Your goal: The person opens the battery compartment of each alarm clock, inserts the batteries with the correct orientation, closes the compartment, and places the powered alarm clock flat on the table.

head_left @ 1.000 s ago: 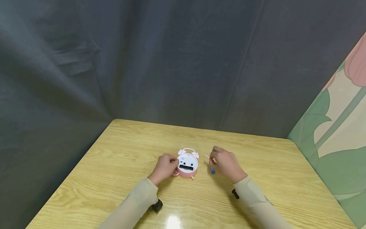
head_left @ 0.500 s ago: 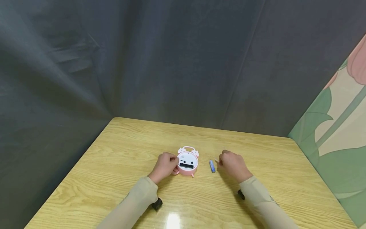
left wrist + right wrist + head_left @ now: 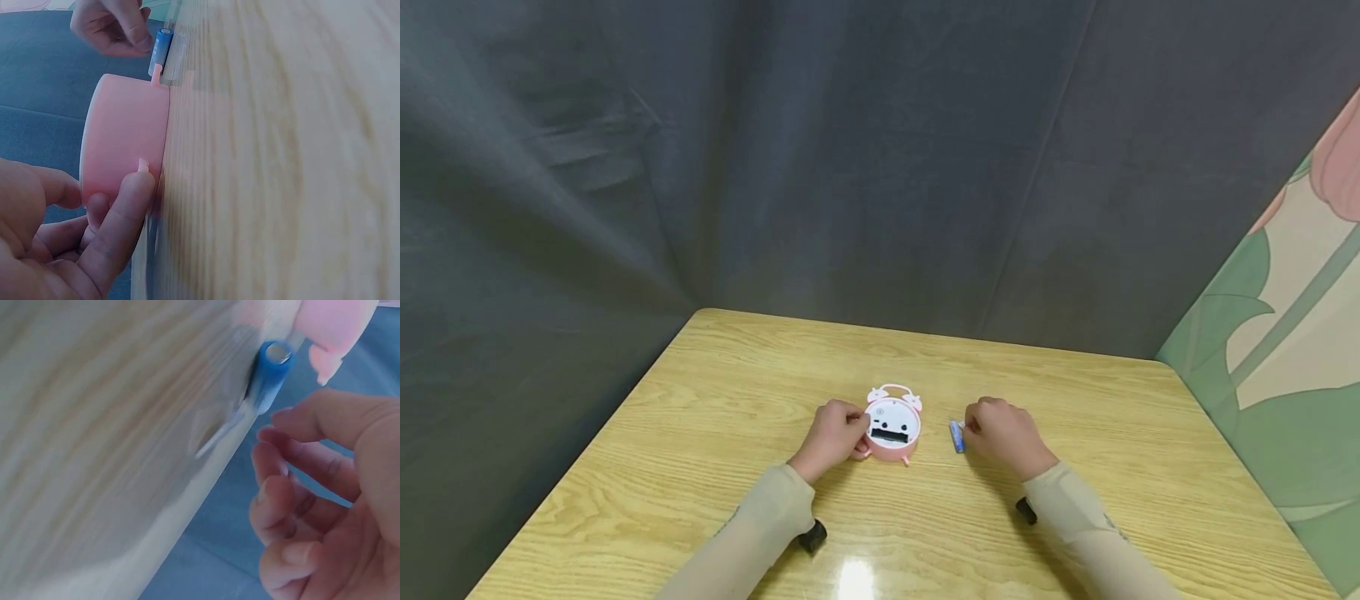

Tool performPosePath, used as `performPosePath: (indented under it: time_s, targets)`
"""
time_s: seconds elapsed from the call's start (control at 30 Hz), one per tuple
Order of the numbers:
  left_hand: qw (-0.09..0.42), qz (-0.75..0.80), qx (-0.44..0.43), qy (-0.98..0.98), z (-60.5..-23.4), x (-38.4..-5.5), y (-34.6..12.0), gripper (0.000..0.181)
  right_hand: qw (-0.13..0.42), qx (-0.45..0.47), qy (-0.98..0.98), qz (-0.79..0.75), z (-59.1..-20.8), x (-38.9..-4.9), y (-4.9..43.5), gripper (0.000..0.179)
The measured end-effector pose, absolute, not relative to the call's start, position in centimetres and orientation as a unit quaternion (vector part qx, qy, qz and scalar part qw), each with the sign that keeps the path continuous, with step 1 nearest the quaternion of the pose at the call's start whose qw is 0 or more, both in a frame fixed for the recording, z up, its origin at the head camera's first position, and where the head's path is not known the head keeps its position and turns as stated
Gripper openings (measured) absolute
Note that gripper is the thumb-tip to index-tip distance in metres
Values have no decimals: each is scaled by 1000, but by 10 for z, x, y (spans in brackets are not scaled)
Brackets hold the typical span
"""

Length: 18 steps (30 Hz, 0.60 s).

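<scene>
A pink alarm clock [image 3: 892,414] lies with its white back up, its dark battery slot uncovered. My left hand [image 3: 831,438] grips the clock's left edge, thumb and fingers about the rim by one foot in the left wrist view. To the clock's right lies a blue battery [image 3: 957,437] on the table. Just right of the battery is my right hand [image 3: 1006,435], fingers loosely bent and nothing visible between them. A thin, pale, see-through piece [image 3: 220,434], like a battery cover, lies on the table beside the battery in the right wrist view.
The wooden table [image 3: 760,367] carries all of this. A dark curtain [image 3: 880,167] hangs along its back and left sides. At the right stands a panel with a flower pattern [image 3: 1292,358].
My right hand carried the thin pale piece rightward off the battery, put it down beside the battery, then came slightly back left. The left hand and clock have stayed in place.
</scene>
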<state>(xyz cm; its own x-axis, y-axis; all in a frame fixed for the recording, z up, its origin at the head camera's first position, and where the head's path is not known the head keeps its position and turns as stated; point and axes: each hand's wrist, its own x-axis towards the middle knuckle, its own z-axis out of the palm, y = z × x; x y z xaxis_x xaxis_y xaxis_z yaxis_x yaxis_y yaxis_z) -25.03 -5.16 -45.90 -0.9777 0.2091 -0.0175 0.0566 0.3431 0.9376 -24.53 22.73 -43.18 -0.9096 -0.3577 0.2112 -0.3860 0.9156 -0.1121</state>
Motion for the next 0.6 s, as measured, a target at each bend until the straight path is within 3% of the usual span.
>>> performPosePath:
  time_s: [0.1,0.6]
  targets:
    - [66,567,82,817,-460,-250,-52,22,78,179,-975,105,-431,-246,220,7]
    - [65,572,79,814,-460,-251,-51,23,20,126,-985,116,-439,-254,200,10]
